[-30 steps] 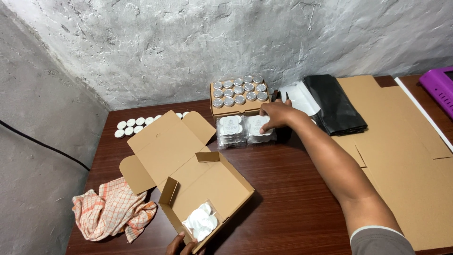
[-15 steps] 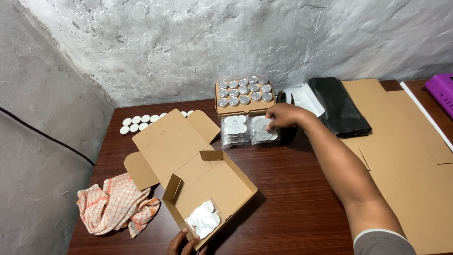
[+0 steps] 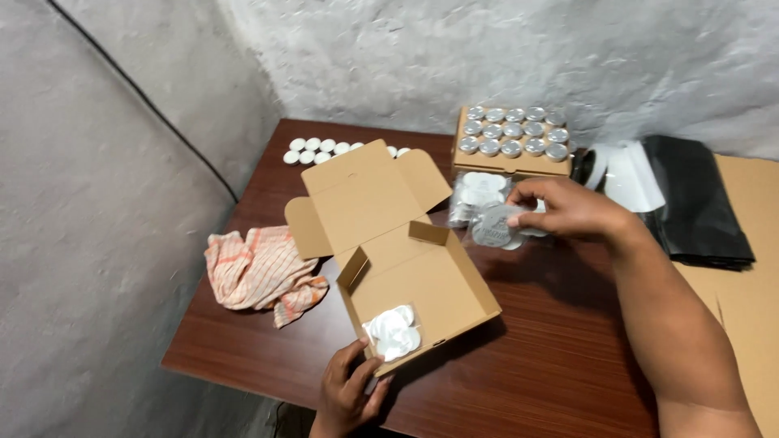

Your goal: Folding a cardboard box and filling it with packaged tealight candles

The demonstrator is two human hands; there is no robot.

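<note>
My right hand (image 3: 570, 209) grips a clear plastic pack of white round pieces (image 3: 497, 225), lifted just off the stack of similar clear packs (image 3: 475, 191). My left hand (image 3: 347, 392) holds the near corner of an open cardboard box (image 3: 438, 284) that sits tilted on the dark wooden table (image 3: 535, 357). One clear pack of white round pieces (image 3: 393, 332) lies inside the box at its near end. The box lid (image 3: 365, 195) stands open toward the wall.
A cardboard tray of silver-lidded jars (image 3: 511, 134) stands by the wall. White round caps (image 3: 318, 149) lie at the back left. An orange checked cloth (image 3: 258, 272) lies left of the box. Black plastic bags (image 3: 698, 199) and flat cardboard (image 3: 746, 268) cover the right.
My right hand has picked a clear pack off the stack and drawn it toward me. The view has shifted so the box appears nearer the middle.
</note>
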